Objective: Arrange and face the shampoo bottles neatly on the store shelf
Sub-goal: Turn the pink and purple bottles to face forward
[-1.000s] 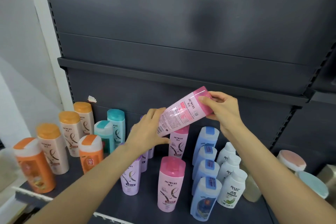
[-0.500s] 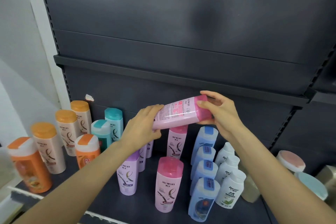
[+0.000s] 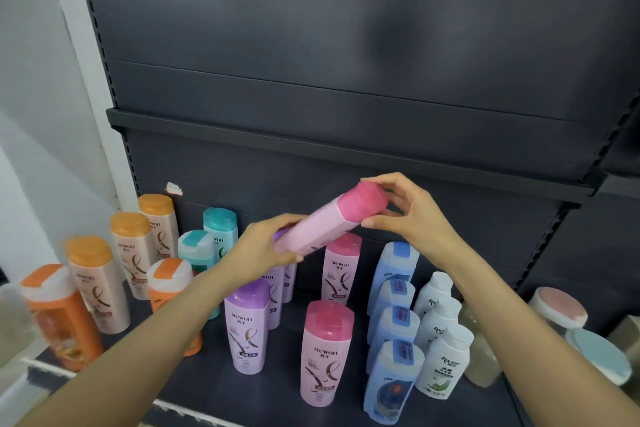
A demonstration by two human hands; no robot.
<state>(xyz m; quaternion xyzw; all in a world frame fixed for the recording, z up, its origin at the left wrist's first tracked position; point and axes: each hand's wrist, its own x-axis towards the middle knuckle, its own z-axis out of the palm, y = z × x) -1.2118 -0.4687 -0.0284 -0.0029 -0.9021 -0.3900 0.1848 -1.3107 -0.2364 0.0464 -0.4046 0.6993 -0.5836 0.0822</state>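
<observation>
- Two hands of ours hold one pink bottle [image 3: 325, 225] in the air above the shelf [image 3: 284, 354], tilted, its dark pink cap end raised toward the right.
- Our left hand [image 3: 266, 246] wraps its curled fingers round the bottle's lower end; our right hand [image 3: 412, 215] pinches the cap between thumb below and fingers above.
- Below the held bottle, a second pink bottle [image 3: 341, 270] stands upright toward the shelf's back, and a third pink bottle [image 3: 325, 354] stands upright near the front edge.
- Just left of that front one we see a purple bottle [image 3: 246, 326] upright, with more purple ones behind it, partly hidden by our left arm.
- Toward the shelf's left end stand the orange-capped bottles [image 3: 121, 270] and two teal-capped bottles [image 3: 207, 243].
- Right of the pink ones a row of blue bottles [image 3: 393, 347] runs from back to front, with white bottles [image 3: 443, 357] just beside it.
- At the right end sit round-lidded jars [image 3: 557, 308], blurred.
</observation>
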